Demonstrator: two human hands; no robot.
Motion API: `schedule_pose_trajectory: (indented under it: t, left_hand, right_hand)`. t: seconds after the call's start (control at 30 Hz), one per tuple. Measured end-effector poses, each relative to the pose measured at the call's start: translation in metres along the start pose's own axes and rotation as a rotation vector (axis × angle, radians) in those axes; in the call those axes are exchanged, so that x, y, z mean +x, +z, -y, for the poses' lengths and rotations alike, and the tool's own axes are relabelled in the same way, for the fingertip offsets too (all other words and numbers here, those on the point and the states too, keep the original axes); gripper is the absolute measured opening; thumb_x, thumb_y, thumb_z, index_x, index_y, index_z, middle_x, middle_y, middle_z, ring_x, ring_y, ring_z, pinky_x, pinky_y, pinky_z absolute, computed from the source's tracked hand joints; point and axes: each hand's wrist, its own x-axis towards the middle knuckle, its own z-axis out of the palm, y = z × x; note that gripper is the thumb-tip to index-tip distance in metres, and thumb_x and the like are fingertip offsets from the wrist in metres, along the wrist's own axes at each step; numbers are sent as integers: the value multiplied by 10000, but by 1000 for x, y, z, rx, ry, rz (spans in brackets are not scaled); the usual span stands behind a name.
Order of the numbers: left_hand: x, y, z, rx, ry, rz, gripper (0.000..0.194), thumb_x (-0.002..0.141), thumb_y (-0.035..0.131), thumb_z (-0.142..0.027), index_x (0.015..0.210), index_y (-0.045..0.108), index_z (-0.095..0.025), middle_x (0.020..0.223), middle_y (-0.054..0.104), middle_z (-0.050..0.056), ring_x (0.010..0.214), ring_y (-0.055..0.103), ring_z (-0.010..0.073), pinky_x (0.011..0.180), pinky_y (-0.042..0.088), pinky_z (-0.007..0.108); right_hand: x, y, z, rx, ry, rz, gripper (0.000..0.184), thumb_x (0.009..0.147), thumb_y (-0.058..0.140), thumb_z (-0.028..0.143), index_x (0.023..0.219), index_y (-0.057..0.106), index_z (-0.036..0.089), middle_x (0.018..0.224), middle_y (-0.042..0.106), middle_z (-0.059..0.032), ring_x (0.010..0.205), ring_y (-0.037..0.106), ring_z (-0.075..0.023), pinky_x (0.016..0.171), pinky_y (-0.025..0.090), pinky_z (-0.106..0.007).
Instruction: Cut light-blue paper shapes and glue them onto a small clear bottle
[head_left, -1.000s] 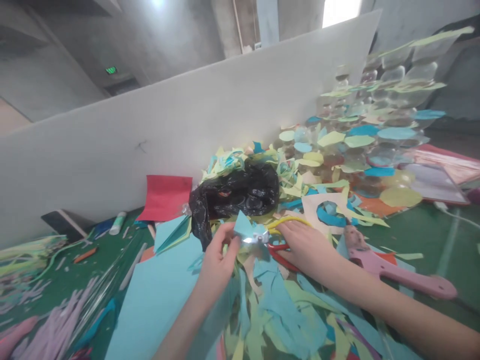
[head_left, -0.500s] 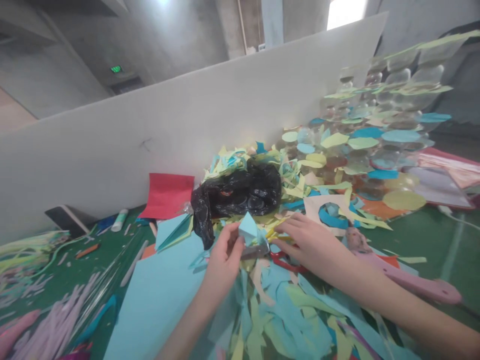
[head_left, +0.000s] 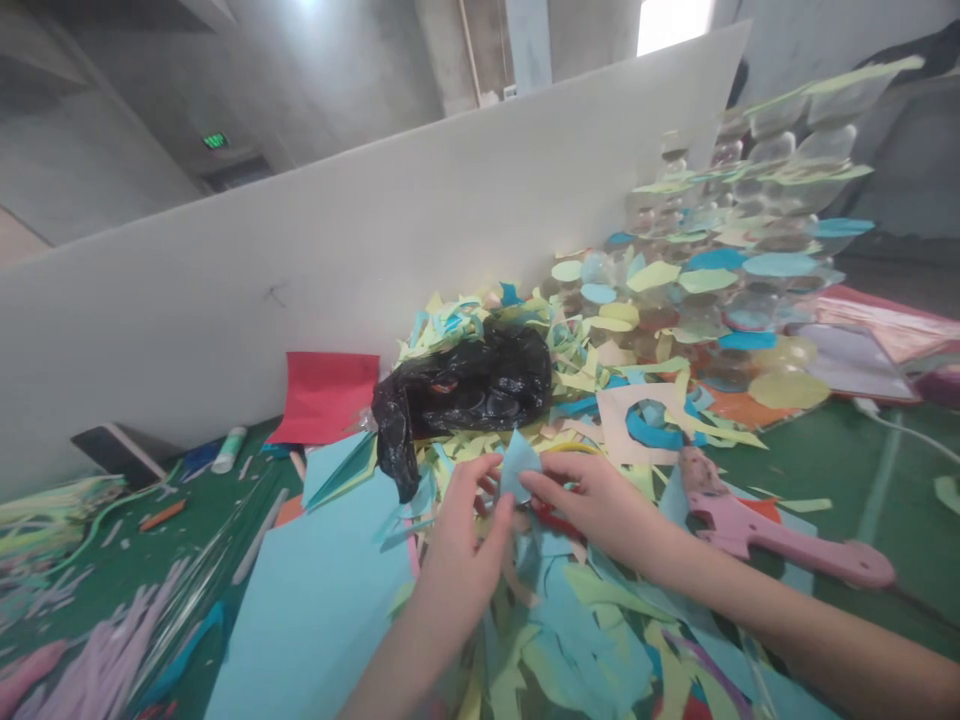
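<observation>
A small piece of folded light blue paper [head_left: 519,466] stands up between my two hands, its pointed top showing. My left hand [head_left: 472,515] pinches it from the left, with thumb and fingers closed at its edge. From the other side, my right hand [head_left: 592,495] has its thumb and fingertips on the paper too. Red-handled scissors [head_left: 553,520] lie below my right hand, mostly covered by it. Paper scraps [head_left: 581,630], blue and yellow-green, are heaped under both wrists. A large light blue sheet [head_left: 307,590] lies beside my left forearm.
Behind my hands sits a crumpled black plastic bag [head_left: 469,380]. A pink glue gun [head_left: 795,550] lies at right. Clear bottle pieces with paper discs [head_left: 716,260] are stacked at the back right. A red sheet [head_left: 330,395] leans on the white board [head_left: 225,270]; a glue stick [head_left: 229,450] lies left.
My right hand has moved left, off the scissors and onto the folded paper. The paper has turned and shifted slightly right with my left hand. The view has swung a little.
</observation>
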Motion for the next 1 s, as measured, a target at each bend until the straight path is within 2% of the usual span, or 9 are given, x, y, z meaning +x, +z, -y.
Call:
schedule_pose_trajectory:
  t: [0.1, 0.23, 0.3, 0.4, 0.5, 0.6, 0.8, 0.9, 1.0]
  left_hand:
    - [-5, 1, -4, 28, 1, 18, 368, 876, 562, -401, 1220, 569, -270, 1158, 594, 90, 972, 582, 224, 788, 502, 322]
    - [-9, 2, -8, 28, -45, 40, 480, 824, 629, -436, 1270, 552, -275, 1235, 584, 100, 918, 600, 222, 748, 512, 318]
    - [-9, 3, -9, 9, -85, 22, 452, 814, 634, -444, 1221, 577, -256, 1135, 626, 90, 861, 605, 214, 725, 511, 312]
    - [-7, 3, -10, -21, -135, 45, 307, 854, 558, -474, 1021, 625, -224, 908, 639, 47, 781, 591, 193, 680, 495, 283]
    - [-4, 3, -12, -90, -170, 92, 304, 885, 498, -489, 916, 629, -217, 857, 648, 37, 801, 603, 196, 718, 498, 284]
    - [-3, 0, -12, -170, -208, 47, 292, 895, 484, -454, 942, 662, -227, 906, 680, 49, 898, 626, 217, 811, 500, 304]
    - [-2, -6, -8, -183, -270, 6, 338, 916, 393, -344, 1077, 673, -244, 1100, 665, 63, 1090, 587, 230, 913, 474, 315]
    - [-3, -5, -7, -138, -267, 49, 338, 891, 418, -283, 1145, 640, -258, 1105, 665, 46, 1050, 605, 217, 898, 488, 309]
    - [-4, -3, -10, -115, -243, 85, 369, 877, 439, -250, 1209, 601, -260, 1022, 687, 27, 952, 640, 204, 880, 511, 327]
  right_hand:
    - [-2, 1, 3, -208, -44, -70, 380, 901, 491, 399, 599, 373, 202, 596, 431, 35, 554, 406, -117, 519, 311, -236]
    - [-4, 5, 0, -370, -213, -88, 383, 916, 491, 328, 591, 332, 200, 612, 436, 26, 585, 393, -120, 550, 296, -243]
    - [-4, 6, -4, -403, -332, -82, 374, 942, 464, 313, 600, 364, 199, 623, 451, 17, 604, 406, -126, 573, 308, -246]
    - [-3, 9, -10, -409, -557, -81, 398, 998, 382, 353, 642, 457, 192, 650, 490, -2, 627, 430, -137, 605, 330, -253]
    - [-4, 10, -11, -364, -678, -73, 464, 1011, 325, 447, 667, 498, 190, 650, 507, -7, 622, 439, -139, 607, 341, -255]
    - [-6, 10, -9, -276, -636, -42, 463, 1005, 332, 468, 677, 508, 193, 670, 528, -4, 634, 467, -136, 622, 363, -251]
    - [-12, 7, 0, -197, -354, -33, 313, 982, 416, 345, 717, 504, 205, 712, 570, 2, 678, 523, -137, 638, 399, -251]
    - [-16, 10, 0, -229, -250, -47, 188, 895, 552, 385, 827, 498, 219, 806, 597, -10, 709, 541, -151, 622, 425, -261]
    - [-17, 14, -5, -273, -189, -98, 290, 807, 651, 428, 898, 460, 230, 831, 579, -17, 731, 550, -171, 626, 459, -282]
